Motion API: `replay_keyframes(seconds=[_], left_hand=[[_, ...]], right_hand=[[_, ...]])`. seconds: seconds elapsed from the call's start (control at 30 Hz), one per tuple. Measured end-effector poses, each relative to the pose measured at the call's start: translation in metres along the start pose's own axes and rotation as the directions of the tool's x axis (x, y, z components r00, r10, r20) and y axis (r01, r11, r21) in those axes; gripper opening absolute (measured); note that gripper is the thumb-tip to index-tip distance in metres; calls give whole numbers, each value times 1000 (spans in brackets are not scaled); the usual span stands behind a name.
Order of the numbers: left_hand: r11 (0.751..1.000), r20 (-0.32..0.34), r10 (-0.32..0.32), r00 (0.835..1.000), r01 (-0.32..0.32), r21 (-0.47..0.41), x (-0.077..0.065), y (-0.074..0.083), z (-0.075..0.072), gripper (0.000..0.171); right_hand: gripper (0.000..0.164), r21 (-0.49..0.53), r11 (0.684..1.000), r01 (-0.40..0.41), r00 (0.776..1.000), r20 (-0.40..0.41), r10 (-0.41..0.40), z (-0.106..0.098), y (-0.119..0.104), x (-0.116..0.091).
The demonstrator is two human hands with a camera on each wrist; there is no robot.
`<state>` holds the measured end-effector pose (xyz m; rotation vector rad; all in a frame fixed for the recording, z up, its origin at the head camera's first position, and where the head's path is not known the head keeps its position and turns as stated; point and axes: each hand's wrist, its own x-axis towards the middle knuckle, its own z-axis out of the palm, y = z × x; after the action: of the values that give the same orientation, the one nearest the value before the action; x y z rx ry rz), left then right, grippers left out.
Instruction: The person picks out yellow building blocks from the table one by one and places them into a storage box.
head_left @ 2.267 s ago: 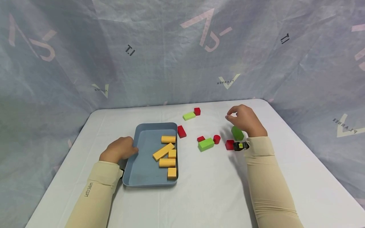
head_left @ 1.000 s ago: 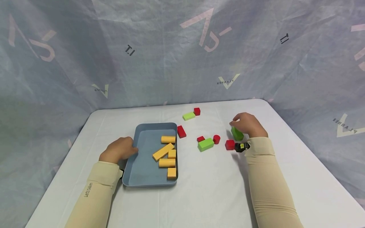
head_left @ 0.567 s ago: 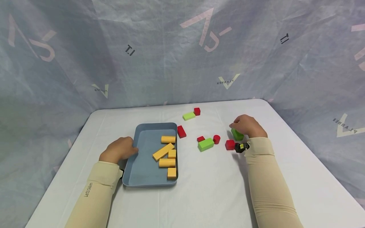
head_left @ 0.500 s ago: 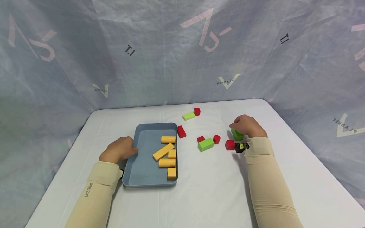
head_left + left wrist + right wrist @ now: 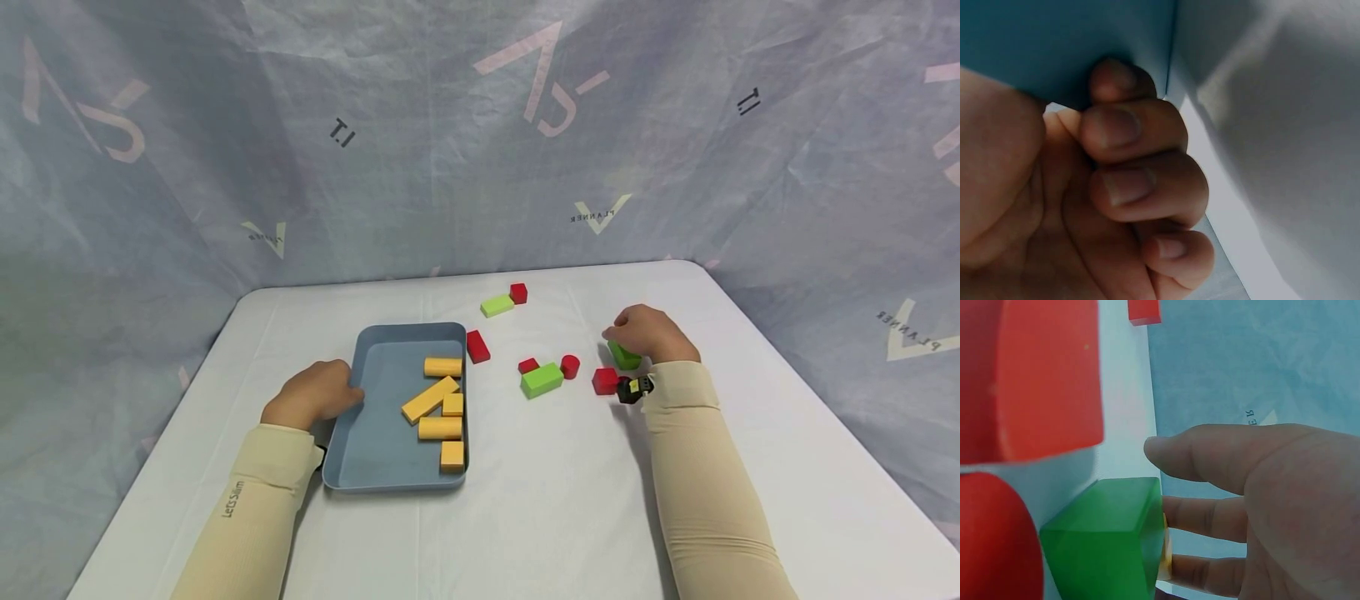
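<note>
My left hand (image 5: 318, 394) grips the left wall of a blue-grey tray (image 5: 375, 467), its fingers (image 5: 1132, 187) curled at the rim in the left wrist view. At the right of the table, my right hand (image 5: 651, 333) is over a green block (image 5: 625, 358) and hides part of it. In the right wrist view the thumb stands apart from the green block (image 5: 1110, 519), while straight fingers (image 5: 1207, 515) reach behind it. Between block and fingers shows a sliver of something yellow (image 5: 1165, 553); what it is stays hidden.
Yellow blocks (image 5: 430, 400) lie along the tray's right side. Right of the tray lie a red brick (image 5: 477, 347), a light green block (image 5: 542, 381), a red cylinder (image 5: 570, 367) and a red cube (image 5: 605, 382). Farther back are a yellow-green block (image 5: 497, 306) and another red cube (image 5: 518, 293).
My right hand has come down from above the table onto the green block, dropping slightly more in the last half second. The left hand, tray and blocks have not moved.
</note>
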<state>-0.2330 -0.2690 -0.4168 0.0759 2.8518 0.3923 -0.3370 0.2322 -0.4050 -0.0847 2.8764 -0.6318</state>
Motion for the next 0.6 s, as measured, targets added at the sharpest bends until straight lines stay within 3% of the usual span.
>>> replay_keyframes(seconds=[0.6], left_hand=[[1000,1,4,1000,-4,-1,-1,1,-1,19]], right_hand=[[38,12,1000,-19,999,-32,20,-2,-1,-2]])
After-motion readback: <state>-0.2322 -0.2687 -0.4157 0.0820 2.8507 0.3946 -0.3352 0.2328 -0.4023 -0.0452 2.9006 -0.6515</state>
